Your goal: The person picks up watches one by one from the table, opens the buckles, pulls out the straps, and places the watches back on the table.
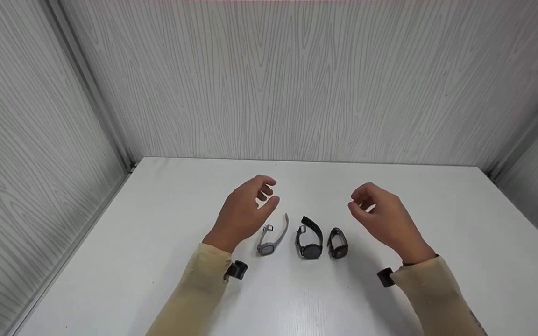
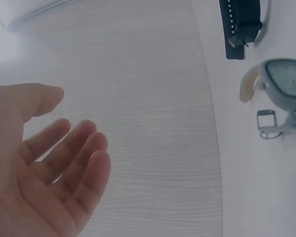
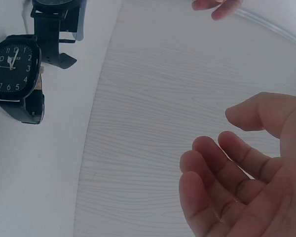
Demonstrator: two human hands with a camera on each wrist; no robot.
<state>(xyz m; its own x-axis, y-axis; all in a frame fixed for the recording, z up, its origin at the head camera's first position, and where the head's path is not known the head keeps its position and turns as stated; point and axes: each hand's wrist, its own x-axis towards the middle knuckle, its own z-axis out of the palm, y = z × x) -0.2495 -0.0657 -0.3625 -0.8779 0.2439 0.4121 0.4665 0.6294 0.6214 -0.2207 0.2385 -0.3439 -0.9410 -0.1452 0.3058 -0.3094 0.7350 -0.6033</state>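
Three wristwatches lie side by side on the white table. On the left is a grey watch (image 1: 267, 248) with its strap undone, its pale face (image 2: 288, 81) also showing in the left wrist view. The middle one, a round black watch (image 1: 312, 251), has its strap undone too. At the right sits a squarish black watch (image 1: 340, 251) with its strap looped, its numbered dial (image 3: 15, 69) visible in the right wrist view. My left hand (image 1: 245, 207) hovers beyond the grey watch, fingers loosely curled, holding nothing. To the right of the watches, my right hand (image 1: 383, 217) hovers likewise with nothing in it.
The white tabletop (image 1: 157, 233) is bounded at the back by a wood-grain panel (image 1: 297, 84), with more panels at the left and right. Each wrist carries a dark band with a small black piece (image 1: 237, 269) jutting inward.
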